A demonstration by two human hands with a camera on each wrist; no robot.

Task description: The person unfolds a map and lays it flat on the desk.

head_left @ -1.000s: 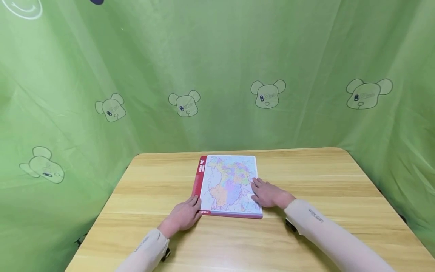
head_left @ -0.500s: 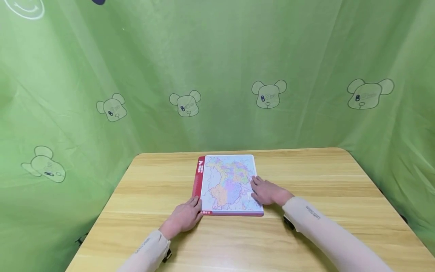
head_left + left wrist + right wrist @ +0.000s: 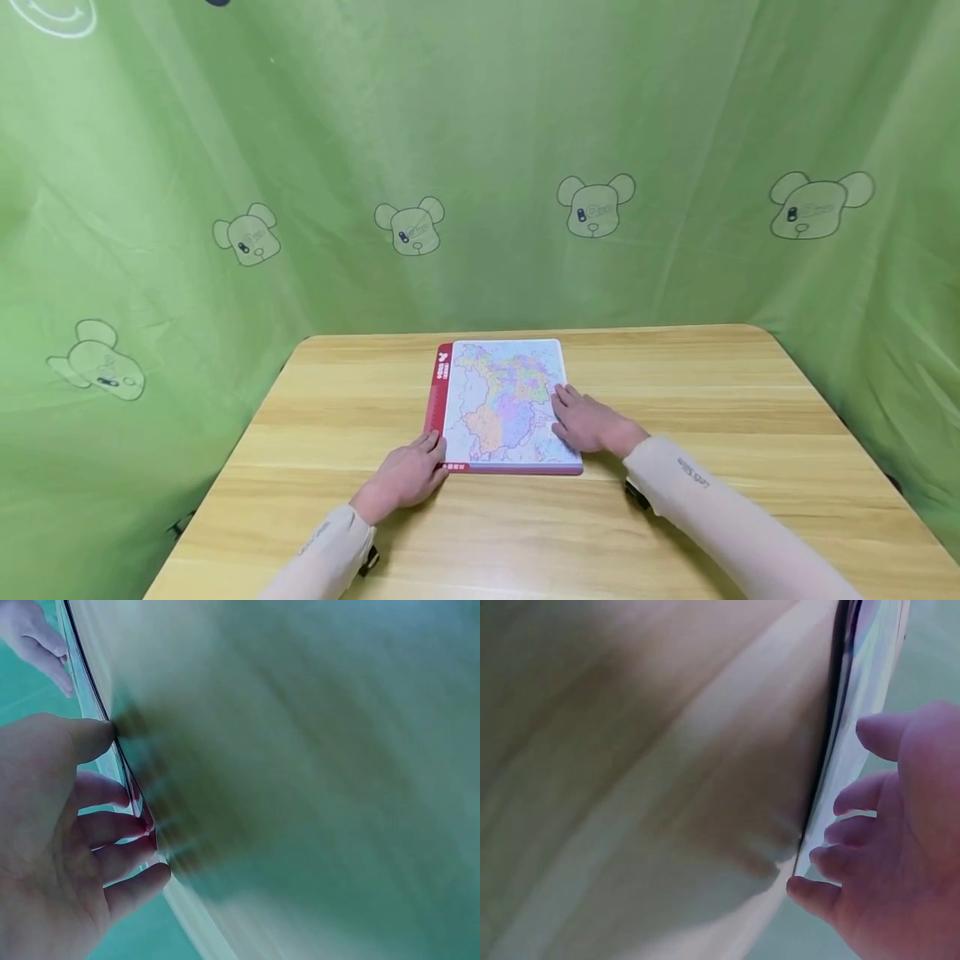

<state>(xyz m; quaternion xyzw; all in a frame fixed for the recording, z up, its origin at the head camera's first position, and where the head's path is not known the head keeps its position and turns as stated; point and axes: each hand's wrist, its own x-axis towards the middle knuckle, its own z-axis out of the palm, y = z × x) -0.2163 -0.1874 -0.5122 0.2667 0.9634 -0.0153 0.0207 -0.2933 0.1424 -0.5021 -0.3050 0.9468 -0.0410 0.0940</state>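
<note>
"Where's the map board [image 3: 498,408]?"
"Flat on the table [image 3: 510,533], toward the far side. The left hand [image 3: 408,475] touches its near left corner, the right hand [image 3: 588,423] rests on its right edge."
"And the fingers [image 3: 139,892]?"
"Relaxed and mostly straight on both hands."
"Do the wrist cameras add anything?"
"The left one shows the thumb [image 3: 90,739] against the board's edge; the right one, a dark line beneath its side."
"Anything in the way?"
"From above, the hands cover that corner and part of the right edge. Behind hangs a green curtain [image 3: 480,100] printed with bear faces."
</note>
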